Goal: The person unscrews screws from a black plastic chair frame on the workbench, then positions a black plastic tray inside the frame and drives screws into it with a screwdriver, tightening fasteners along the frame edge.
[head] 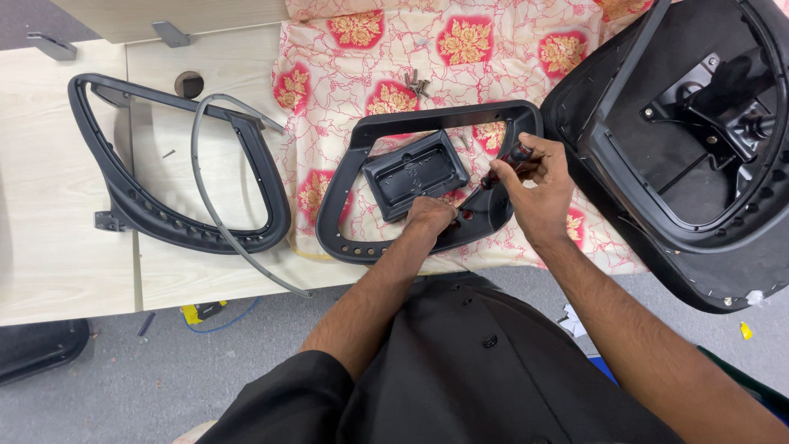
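Note:
A black plastic frame [362,140] lies on a red and cream floral cloth [493,49] on the table. A black rectangular plate [415,171] rests inside the frame's opening. My right hand [538,185] grips a screwdriver [501,168] with a dark handle, its tip angled down to the frame's lower edge. My left hand [429,218] is closed on that lower edge right at the screwdriver tip. A small pile of loose screws [417,84] sits on the cloth beyond the frame.
A second black frame [131,201] with a thin grey strip [205,197] looped over it lies on the pale wooden table [57,205] at left. A large black chair seat shell [699,140] rests at right. Grey floor below, with small scraps.

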